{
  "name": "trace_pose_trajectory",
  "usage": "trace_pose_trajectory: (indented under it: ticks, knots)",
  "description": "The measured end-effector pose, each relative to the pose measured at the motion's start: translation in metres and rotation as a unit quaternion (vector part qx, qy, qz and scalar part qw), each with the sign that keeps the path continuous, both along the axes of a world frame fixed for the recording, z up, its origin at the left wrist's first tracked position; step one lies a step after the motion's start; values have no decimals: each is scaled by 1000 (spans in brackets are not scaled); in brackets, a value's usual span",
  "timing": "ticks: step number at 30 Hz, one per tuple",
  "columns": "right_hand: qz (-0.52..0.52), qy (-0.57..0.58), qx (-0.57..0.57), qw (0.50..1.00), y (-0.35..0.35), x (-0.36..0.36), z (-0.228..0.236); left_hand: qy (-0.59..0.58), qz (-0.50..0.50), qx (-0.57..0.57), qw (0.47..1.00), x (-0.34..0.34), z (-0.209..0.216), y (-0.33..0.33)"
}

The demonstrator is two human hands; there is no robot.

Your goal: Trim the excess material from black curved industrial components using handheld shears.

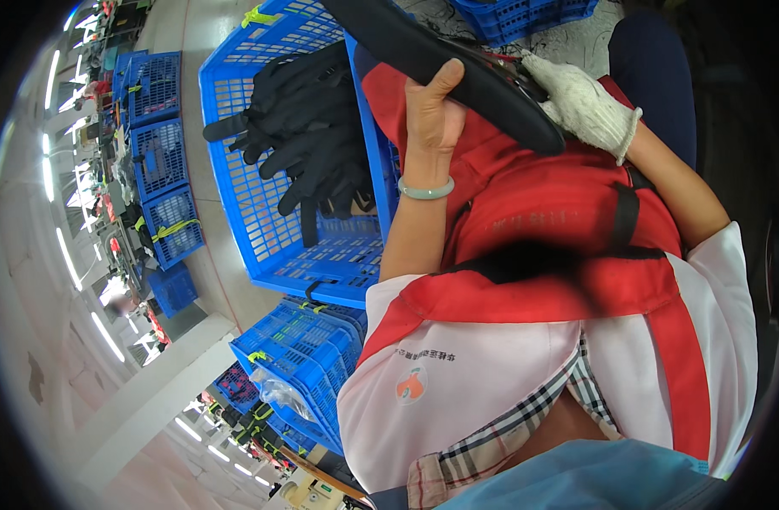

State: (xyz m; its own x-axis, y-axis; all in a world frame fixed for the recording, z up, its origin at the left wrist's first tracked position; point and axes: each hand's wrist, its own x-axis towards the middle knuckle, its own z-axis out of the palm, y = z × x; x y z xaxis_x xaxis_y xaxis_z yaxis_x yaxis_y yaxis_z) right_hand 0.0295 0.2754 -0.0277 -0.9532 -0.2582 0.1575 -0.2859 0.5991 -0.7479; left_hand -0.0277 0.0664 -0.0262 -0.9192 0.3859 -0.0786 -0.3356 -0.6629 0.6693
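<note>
My left hand (436, 106), bare with a pale bangle at the wrist, is closed round the edge of a long black padded piece (491, 98), thumb on top. The piece is smooth, slightly curved and rounded at its near end. It slants over my lap from the upper left. On its right side is my right hand (581, 109), in a white knit glove, with its fingers curled in against the far edge. Something thin with a little red shows by those fingertips; I cannot make it out. My red apron (543, 204) lies beneath.
Close on the left stands a blue plastic crate (236, 191) with a heap of similar long black pieces (317, 136). Another blue crate (525, 19) is at the top. More blue crates (300, 340) are stacked lower left, and a row of crates (160, 157) lines the far left.
</note>
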Motion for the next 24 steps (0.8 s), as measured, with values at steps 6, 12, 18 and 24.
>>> trace_pose_trajectory:
  ticks: [6, 12, 18, 24]
  knots:
    - [4, -3, -36, 999, 2, -3, 1, -44, -7, 24, 999, -1, 0, -6]
    - [-29, -17, 7, 999, 2, 1, -14, -38, 1, 39, 999, -7, 0, 1]
    - [-13, 7, 110, 994, 1, -2, -12, 4, -12, 27, 1000, -3, -6, 5]
    - [-8, -28, 50, 998, -2, -6, -14, -19, -13, 34, 999, -1, -7, 6]
